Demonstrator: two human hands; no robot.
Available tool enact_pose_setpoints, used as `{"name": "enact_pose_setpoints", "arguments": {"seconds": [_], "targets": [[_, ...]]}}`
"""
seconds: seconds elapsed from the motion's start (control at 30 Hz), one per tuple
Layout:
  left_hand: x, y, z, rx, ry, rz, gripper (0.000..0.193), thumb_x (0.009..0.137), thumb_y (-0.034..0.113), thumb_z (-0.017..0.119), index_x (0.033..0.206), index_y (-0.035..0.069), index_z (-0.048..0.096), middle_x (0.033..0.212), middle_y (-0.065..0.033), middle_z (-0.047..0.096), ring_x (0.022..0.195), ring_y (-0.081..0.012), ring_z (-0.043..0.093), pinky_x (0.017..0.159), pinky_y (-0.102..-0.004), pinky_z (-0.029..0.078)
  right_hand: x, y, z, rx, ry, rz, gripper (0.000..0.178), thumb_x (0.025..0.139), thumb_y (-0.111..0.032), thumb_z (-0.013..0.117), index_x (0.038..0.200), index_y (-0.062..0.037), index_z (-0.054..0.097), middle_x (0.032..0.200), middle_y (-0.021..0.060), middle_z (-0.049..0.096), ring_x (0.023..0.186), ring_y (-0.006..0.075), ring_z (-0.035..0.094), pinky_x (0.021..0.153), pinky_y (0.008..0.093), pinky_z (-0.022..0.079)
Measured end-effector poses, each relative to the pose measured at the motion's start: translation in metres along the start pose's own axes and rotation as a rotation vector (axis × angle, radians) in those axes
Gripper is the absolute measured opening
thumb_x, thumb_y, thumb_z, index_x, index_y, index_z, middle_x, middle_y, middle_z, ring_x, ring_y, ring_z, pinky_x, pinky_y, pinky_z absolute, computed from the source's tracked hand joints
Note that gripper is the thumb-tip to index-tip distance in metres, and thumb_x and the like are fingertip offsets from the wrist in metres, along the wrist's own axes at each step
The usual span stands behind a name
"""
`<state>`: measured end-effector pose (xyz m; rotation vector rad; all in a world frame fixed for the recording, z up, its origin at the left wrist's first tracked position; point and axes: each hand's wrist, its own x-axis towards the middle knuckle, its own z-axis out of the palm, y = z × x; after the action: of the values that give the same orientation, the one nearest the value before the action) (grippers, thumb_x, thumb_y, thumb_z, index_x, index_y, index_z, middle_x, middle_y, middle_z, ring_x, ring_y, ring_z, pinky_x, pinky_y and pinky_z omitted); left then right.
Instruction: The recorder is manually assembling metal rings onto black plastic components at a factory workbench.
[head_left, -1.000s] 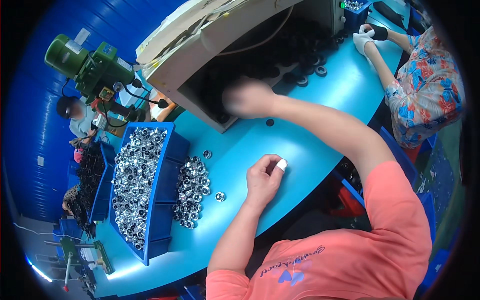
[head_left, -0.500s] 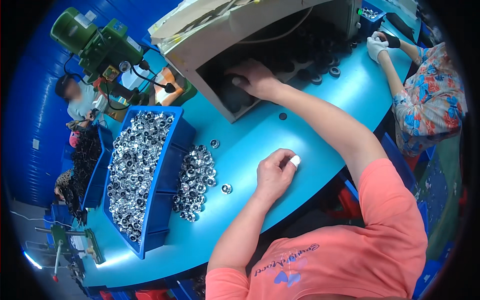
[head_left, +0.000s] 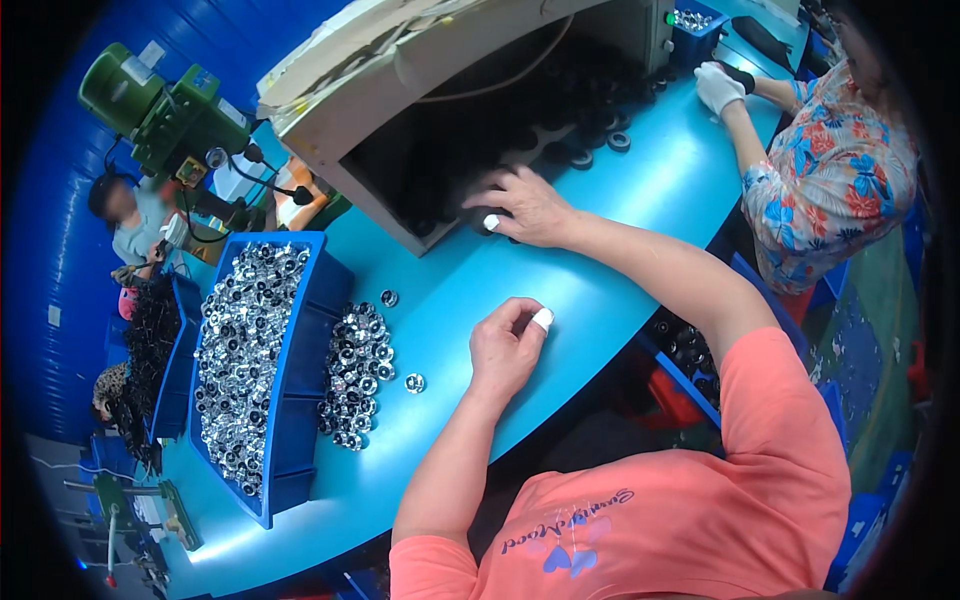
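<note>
My right hand point(head_left: 533, 210) is at the front edge of a pale open-fronted box point(head_left: 312, 150), just outside its dark opening. Its fingers are spread, and the thumb has a white cover. Something dark shows beneath the thumb, partly hidden by the hand. Black ring-shaped parts point(head_left: 582, 159) lie inside the box and spill from its mouth. My left hand point(head_left: 505, 347) rests above the blue-green table point(head_left: 440, 330) with curled fingers and a white-covered thumb; whatever it holds is hidden. Left of it sits one shiny silver-and-black round part point(head_left: 414, 383).
A blue bin point(head_left: 296, 390) full of shiny round parts stands left, beside a loose pile point(head_left: 357, 370). Behind it are a green machine point(head_left: 185, 125) and a bin of black parts point(head_left: 170, 350). A co-worker's gloved hand point(head_left: 718, 88) is at the far right.
My right hand has come out of the box toward me, and its fingers have spread. The left hand keeps its curled pose. The whole view has shifted slightly.
</note>
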<state>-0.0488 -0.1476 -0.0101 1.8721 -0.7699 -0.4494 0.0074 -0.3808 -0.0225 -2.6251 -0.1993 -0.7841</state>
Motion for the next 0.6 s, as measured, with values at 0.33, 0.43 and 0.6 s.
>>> {"name": "enact_pose_setpoints", "arguments": {"seconds": [0.33, 0.43, 0.6], "targets": [[0.004, -0.003, 0.004, -0.036, -0.008, 0.009, 0.010, 0.091, 0.008, 0.072, 0.097, 0.000, 0.071, 0.082, -0.0005, 0.069, 0.077, -0.0073, 0.060, 0.070, -0.0247, 0.050, 0.015, -0.009, 0.012, -0.130, -0.055, 0.055, 0.041, 0.080, -0.029, 0.070, 0.118, -0.0140, 0.066, 0.114, 0.0156, 0.061, 0.112, 0.0361, 0.060, 0.086, 0.0474, 0.058], [0.000, -0.003, 0.003, -0.081, -0.014, -0.004, 0.010, 0.091, 0.008, 0.073, 0.096, -0.001, 0.070, 0.082, -0.0001, 0.068, 0.076, -0.0069, 0.059, 0.069, -0.0238, 0.049, 0.018, -0.006, 0.008, -0.060, -0.088, 0.111, 0.040, 0.078, -0.026, 0.072, 0.115, -0.0133, 0.067, 0.114, 0.0150, 0.061, 0.113, 0.0358, 0.060, 0.087, 0.0465, 0.058], [0.002, -0.007, 0.007, -0.085, -0.012, 0.074, 0.010, 0.090, 0.008, 0.075, 0.096, 0.000, 0.070, 0.080, -0.0005, 0.067, 0.073, -0.0072, 0.058, 0.067, -0.0238, 0.049, 0.012, -0.001, 0.008, -0.091, -0.042, -0.014, 0.041, 0.074, -0.023, 0.077, 0.111, -0.0104, 0.065, 0.113, 0.0131, 0.061, 0.113, 0.0346, 0.059, 0.086, 0.0444, 0.058]]}}
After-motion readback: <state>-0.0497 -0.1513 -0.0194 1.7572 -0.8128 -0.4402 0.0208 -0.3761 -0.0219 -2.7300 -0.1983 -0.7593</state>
